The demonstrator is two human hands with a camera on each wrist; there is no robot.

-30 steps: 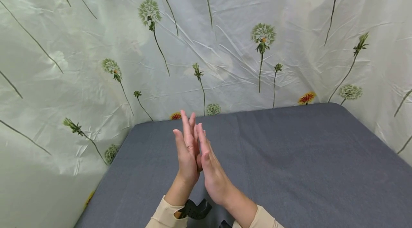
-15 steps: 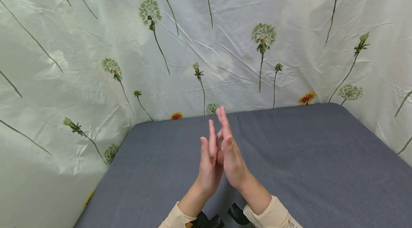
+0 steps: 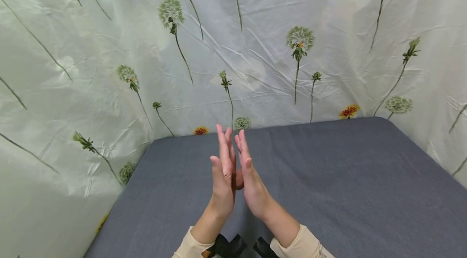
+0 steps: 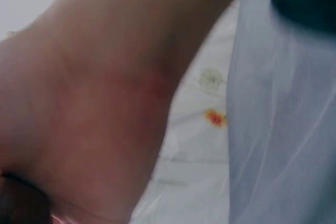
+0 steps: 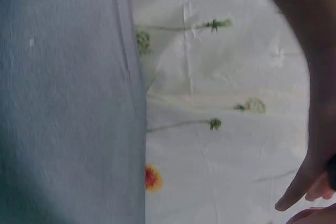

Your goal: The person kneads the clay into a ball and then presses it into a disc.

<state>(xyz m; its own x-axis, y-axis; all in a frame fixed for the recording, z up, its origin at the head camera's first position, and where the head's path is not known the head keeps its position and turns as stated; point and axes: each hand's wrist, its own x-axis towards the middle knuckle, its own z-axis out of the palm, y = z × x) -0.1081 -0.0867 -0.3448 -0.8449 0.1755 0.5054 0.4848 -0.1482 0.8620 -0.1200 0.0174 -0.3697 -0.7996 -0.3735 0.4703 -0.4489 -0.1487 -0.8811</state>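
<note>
A small rounded reddish-brown lump [image 3: 238, 180] sits between the two palms in the head view, partly hidden by the hands. My left hand [image 3: 223, 185] stands upright on its left side, fingers straight and pointing away. Facing it, my right hand [image 3: 255, 191] leans in with straight fingers, its palm against the lump. The fingertips of the two hands are slightly apart. In the left wrist view, the left hand's heel [image 4: 89, 129] fills much of the picture, with a dark brown edge of the lump [image 4: 21, 203] at lower left.
A table covered in dark grey cloth [image 3: 328, 177] spreads beneath the hands. Behind and beside it hangs a pale curtain [image 3: 262, 59] printed with dandelions and orange flowers. Black wrist-worn devices [image 3: 228, 246] show below the cream sleeves [image 3: 304, 244].
Both hands have shifted right, then partly back left, with the lump between them. The right hand slid forward past the left; now the left fingertips reach slightly farther again.
</note>
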